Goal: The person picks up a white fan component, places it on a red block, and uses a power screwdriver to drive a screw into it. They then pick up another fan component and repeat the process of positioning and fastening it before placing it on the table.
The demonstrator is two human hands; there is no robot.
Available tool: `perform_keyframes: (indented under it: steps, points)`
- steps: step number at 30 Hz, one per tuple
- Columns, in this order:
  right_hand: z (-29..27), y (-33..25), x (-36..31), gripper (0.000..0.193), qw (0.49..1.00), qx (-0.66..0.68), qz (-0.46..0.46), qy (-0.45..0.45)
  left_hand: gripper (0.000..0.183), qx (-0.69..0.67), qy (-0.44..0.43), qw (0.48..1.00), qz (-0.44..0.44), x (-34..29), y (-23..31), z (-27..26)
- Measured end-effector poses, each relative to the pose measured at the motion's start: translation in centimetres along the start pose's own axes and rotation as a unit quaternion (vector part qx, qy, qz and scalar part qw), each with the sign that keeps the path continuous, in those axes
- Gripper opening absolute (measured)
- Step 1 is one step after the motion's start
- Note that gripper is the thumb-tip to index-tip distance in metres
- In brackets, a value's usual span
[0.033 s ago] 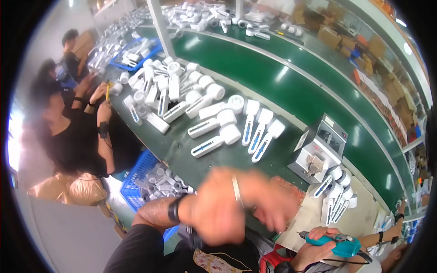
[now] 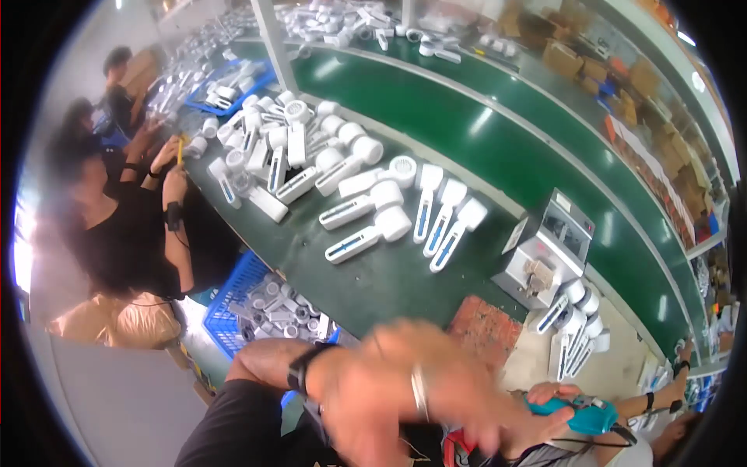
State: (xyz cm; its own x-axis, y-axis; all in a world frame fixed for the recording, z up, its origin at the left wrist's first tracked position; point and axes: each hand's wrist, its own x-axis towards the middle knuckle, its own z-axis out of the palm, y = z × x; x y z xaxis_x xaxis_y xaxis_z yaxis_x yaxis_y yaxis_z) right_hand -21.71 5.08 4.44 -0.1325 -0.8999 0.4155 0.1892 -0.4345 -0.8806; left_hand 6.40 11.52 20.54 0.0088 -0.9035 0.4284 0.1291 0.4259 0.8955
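My left hand [image 2: 354, 397] and my right hand [image 2: 463, 381] overlap low in front of my body, both smeared by motion. A black band sits on my left wrist, and a silver bracelet shows between the two blurred hands. Nothing held can be made out, and the fingers are too blurred to read. Just beyond the hands lies a worn red mat [image 2: 486, 331] on the bench. Farther off are several white handheld units [image 2: 364, 237] with round heads and blue-slotted handles, laid in rows. My right hand partly hides a teal power screwdriver [image 2: 593, 416] held by a co-worker.
A grey metal machine [image 2: 537, 268] stands right of the rows, with more white units [image 2: 580, 323] beside it. A green conveyor [image 2: 436, 109] runs behind. Below the bench's left edge is a blue crate [image 2: 233, 303] of parts. Co-workers sit at the left and lower right.
Both hands have moved down toward my body, uncovering the red mat. My right hand now covers the screwdriver's tip. The white units stay put.
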Motion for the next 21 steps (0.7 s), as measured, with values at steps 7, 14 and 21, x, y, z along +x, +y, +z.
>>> perform_keyframes:
  steps: [7, 14, 21]
  points:
    - [0.2, 0.5, -0.8, 0.057, 0.999, -0.003, 0.033, -0.022, 0.084, -0.243, -0.094, 0.923, 0.283, 1.1, 0.4, 5.7]
    - [-0.6, -0.3, -2.0, 0.056, 0.998, -0.044, 0.032, -0.026, 0.080, -0.361, -0.049, 0.905, 0.219, -3.0, -1.4, 9.8]
    - [-0.2, -0.9, -2.3, 0.053, 0.996, -0.078, 0.032, -0.015, 0.079, -0.384, -0.090, 0.893, 0.216, -8.5, -3.3, 10.4]
